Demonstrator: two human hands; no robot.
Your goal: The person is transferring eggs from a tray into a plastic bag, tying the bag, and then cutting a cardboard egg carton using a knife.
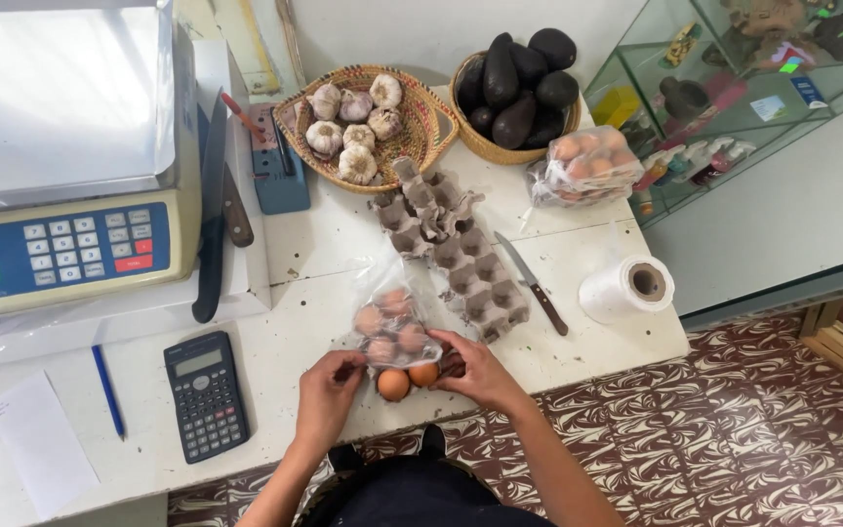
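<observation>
A clear plastic bag holding several brown eggs lies on the white counter near its front edge. Two more brown eggs sit at the bag's mouth. My left hand pinches the bag's left edge. On the other side, my right hand grips the bag's right edge, next to the second egg. An empty grey egg carton lies just behind the bag.
Digital scale at the left, black calculator, blue pen and paper slip. Garlic basket, avocado basket, second bag of eggs, knife, bag roll. Glass display case at right.
</observation>
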